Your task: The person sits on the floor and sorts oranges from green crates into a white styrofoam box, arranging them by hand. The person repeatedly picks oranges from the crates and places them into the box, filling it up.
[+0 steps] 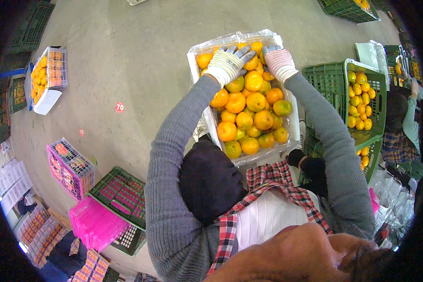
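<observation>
A white box (296, 120) lined with clear plastic stands before me, heaped with orange and greenish citrus fruit (255, 101). My left hand (229, 60), in a grey-fingered knit glove with yellow stripes, lies on the fruit near the far end, fingers spread. Beside it, at the far right corner, my right hand (277, 60) rests on fruit in a similar glove with red stripes. Fruit shows between the two hands. Whether either hand grips a fruit cannot be told, as the undersides of both are hidden.
Green plastic crates (324, 84) with fruit are stacked at my right. At lower left are a green crate (118, 197), pink plastic sheets (95, 224) and a pink-edged crate (72, 169). A clear-sided crate of fruit (49, 75) stands far left. Another person (410, 120) is at far right.
</observation>
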A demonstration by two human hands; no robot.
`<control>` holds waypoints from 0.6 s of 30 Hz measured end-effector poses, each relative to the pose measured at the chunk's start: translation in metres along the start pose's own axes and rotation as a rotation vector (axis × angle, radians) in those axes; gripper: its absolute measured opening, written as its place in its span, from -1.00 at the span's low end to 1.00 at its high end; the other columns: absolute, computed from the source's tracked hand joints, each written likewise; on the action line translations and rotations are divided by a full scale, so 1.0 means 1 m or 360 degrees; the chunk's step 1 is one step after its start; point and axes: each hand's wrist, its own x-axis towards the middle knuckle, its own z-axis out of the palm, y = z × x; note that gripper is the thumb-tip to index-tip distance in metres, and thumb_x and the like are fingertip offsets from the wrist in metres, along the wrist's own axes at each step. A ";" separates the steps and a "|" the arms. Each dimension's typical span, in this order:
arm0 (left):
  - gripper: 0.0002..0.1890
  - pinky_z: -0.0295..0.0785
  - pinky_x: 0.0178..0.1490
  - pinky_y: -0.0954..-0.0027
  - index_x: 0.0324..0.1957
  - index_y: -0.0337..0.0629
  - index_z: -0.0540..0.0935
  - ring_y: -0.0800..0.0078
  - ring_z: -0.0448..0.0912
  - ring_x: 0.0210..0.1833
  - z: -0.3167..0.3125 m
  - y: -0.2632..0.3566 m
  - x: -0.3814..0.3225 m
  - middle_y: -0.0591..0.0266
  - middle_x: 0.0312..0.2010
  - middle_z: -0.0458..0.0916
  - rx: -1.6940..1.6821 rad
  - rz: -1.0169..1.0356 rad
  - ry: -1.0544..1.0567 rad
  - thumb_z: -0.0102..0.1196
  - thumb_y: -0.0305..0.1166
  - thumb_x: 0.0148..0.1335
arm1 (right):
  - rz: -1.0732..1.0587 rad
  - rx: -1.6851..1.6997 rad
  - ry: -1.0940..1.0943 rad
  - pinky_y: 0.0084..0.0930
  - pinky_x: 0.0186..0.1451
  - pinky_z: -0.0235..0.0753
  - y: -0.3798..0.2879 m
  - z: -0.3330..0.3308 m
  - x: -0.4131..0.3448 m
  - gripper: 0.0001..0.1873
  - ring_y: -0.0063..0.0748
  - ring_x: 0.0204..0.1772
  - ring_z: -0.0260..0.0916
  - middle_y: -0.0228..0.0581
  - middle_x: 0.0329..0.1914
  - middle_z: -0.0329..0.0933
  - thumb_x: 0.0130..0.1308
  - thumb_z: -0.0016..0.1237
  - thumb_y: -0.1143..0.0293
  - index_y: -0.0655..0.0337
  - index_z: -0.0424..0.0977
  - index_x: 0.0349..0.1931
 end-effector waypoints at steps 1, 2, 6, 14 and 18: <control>-0.26 0.32 0.28 0.00 0.35 0.08 0.28 0.07 0.36 0.28 0.000 -0.001 0.000 0.23 0.39 0.22 -0.0004 -0.0005 -0.0026 0.20 -0.14 0.09 | -0.0126 -0.0009 0.0076 -0.21 -0.01 0.52 0.002 -0.005 -0.005 -0.49 -0.10 0.04 0.50 -0.06 -0.04 0.52 0.15 0.09 0.23 0.18 0.36 0.10; -0.25 0.32 0.28 -0.01 0.36 0.08 0.27 0.06 0.35 0.29 0.000 -0.003 -0.001 0.22 0.39 0.21 -0.0010 0.0020 -0.0021 0.19 -0.12 0.10 | -0.0140 0.0145 0.0168 -0.20 0.01 0.53 0.006 -0.010 -0.012 -0.40 -0.05 0.04 0.50 -0.01 0.00 0.51 0.11 0.16 0.16 0.20 0.34 0.14; -0.24 0.31 0.29 -0.02 0.37 0.08 0.25 0.02 0.34 0.30 -0.002 -0.006 -0.004 0.19 0.40 0.20 -0.0062 0.0074 -0.0034 0.17 -0.05 0.11 | -0.0191 0.0282 0.0191 -0.18 -0.05 0.55 0.014 -0.024 -0.068 -0.41 -0.04 -0.03 0.52 -0.01 -0.08 0.51 0.13 0.14 0.09 0.21 0.33 0.10; -0.24 0.29 0.29 -0.03 0.37 0.10 0.25 0.00 0.34 0.28 -0.007 -0.004 -0.007 0.20 0.39 0.21 -0.0007 0.0070 -0.0042 0.16 -0.03 0.12 | -0.0357 0.0097 -0.0528 -0.17 -0.11 0.57 -0.009 -0.004 -0.144 -0.36 -0.04 -0.10 0.55 -0.02 -0.11 0.52 0.10 0.17 0.10 0.21 0.31 0.13; -0.25 0.29 0.30 -0.02 0.36 0.10 0.26 0.02 0.34 0.28 -0.008 -0.003 -0.007 0.21 0.38 0.23 -0.0051 0.0051 -0.0042 0.17 -0.03 0.12 | -0.0002 0.0343 0.0105 -0.14 -0.01 0.50 -0.002 0.001 -0.137 -0.39 -0.01 -0.02 0.48 -0.01 0.09 0.41 0.08 0.17 0.18 0.16 0.31 0.14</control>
